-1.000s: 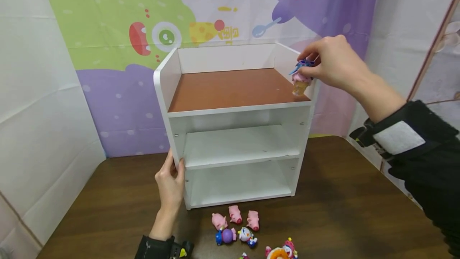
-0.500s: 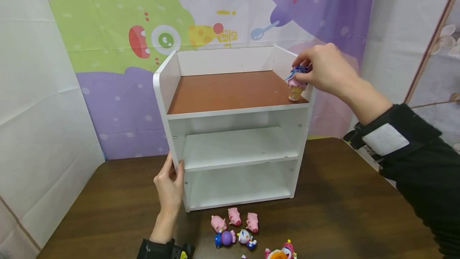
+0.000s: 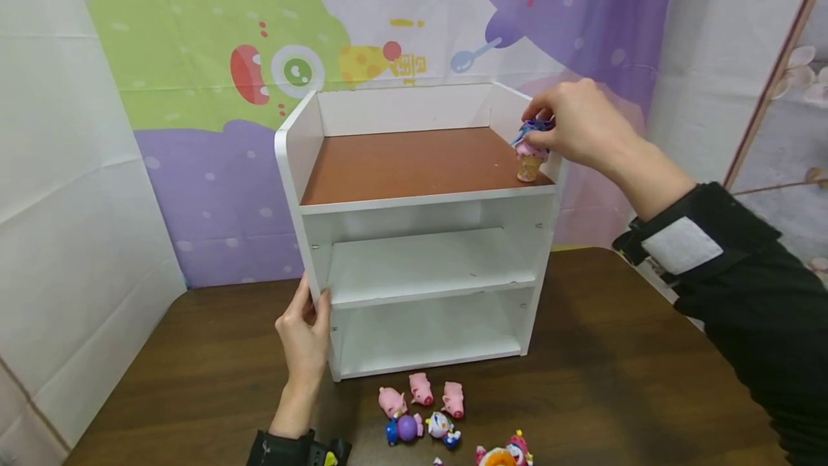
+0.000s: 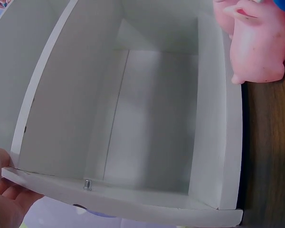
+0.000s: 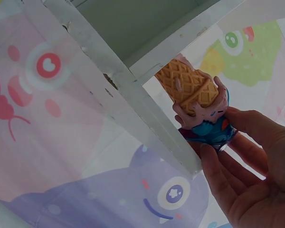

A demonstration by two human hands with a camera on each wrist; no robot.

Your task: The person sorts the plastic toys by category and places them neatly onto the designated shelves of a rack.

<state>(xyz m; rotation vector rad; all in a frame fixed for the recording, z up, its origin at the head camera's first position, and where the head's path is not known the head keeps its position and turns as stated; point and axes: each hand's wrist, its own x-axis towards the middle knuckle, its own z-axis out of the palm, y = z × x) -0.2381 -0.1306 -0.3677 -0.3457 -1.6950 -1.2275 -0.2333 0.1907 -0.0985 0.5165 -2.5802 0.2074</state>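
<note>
My right hand (image 3: pixel 582 124) pinches the blue top of a toy ice cream cone (image 3: pixel 529 164), which has pink icing over a tan waffle cone. The cone stands upright at the front right corner of the brown top shelf (image 3: pixel 401 164), its base right at the board. In the right wrist view, fingers and thumb grip the blue part of the toy cone (image 5: pixel 190 90) beside the cabinet's side panel. Lower left, my left hand (image 3: pixel 304 340) grips the left side panel of the small white cabinet (image 3: pixel 430 297), thumb on the front edge and fingers behind.
Before the cabinet, several small toys lie on the dark wooden table (image 3: pixel 614 351): pink pigs (image 3: pixel 421 389), a blue and purple figure (image 3: pixel 404 428), a white and blue figure (image 3: pixel 443 428) and a pink figure with an orange ring (image 3: pixel 504 455). A cartoon curtain (image 3: pixel 220 185) hangs behind.
My right hand has come down and slightly left with the ice cream cone, bringing it to the top shelf's front right corner. The left hand keeps its hold on the side panel.
</note>
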